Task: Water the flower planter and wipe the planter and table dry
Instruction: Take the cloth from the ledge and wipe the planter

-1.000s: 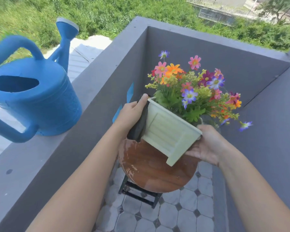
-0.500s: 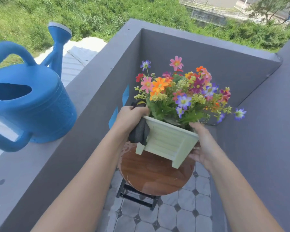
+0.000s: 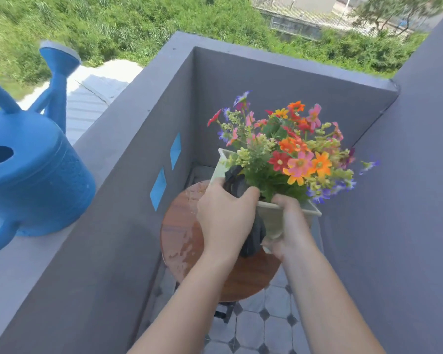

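Meanwhile, the left hand (image 3: 224, 215) presses a dark wiping cloth (image 3: 253, 235) against the pale green flower planter (image 3: 273, 221), gripped by the right hand (image 3: 290, 229) above the wet round wooden table (image 3: 182, 241); watering apparently done, the puddled tabletop at seven o'clock likely comes next.

Bright daylight fills the scene. Sun strikes the wall (image 3: 108, 139) top, the watering can (image 3: 33, 175) and the flowers (image 3: 292, 152), while the recess below lies in soft shade. Wet patches on the tabletop (image 3: 182, 241) show pale glare. The wide lens bends straight edges near the borders. The can's spout, the outermost petals and the tree (image 3: 394, 11) at upper right are smeared with motion blur; both forearms look soft.
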`<state>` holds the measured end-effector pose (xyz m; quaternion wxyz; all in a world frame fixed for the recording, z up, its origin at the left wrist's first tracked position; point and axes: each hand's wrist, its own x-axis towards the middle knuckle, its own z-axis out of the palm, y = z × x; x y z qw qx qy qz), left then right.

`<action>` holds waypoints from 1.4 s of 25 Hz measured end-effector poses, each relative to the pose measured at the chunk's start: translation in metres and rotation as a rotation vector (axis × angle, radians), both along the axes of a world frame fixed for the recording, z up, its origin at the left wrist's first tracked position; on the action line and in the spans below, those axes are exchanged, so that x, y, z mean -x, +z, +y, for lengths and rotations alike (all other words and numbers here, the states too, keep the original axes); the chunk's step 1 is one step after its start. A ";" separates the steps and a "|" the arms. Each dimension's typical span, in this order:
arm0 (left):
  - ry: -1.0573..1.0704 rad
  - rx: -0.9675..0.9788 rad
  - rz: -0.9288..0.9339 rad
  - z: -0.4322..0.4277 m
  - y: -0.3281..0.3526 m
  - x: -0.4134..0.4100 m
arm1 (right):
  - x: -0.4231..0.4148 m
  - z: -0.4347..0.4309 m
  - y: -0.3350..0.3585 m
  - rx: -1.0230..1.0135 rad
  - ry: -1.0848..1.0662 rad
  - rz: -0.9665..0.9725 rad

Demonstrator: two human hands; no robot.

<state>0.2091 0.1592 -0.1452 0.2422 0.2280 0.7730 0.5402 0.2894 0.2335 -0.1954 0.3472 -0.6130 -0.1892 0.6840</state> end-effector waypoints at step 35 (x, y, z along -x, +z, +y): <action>0.055 0.185 0.135 0.032 -0.045 0.006 | -0.026 0.012 -0.014 0.072 0.051 0.059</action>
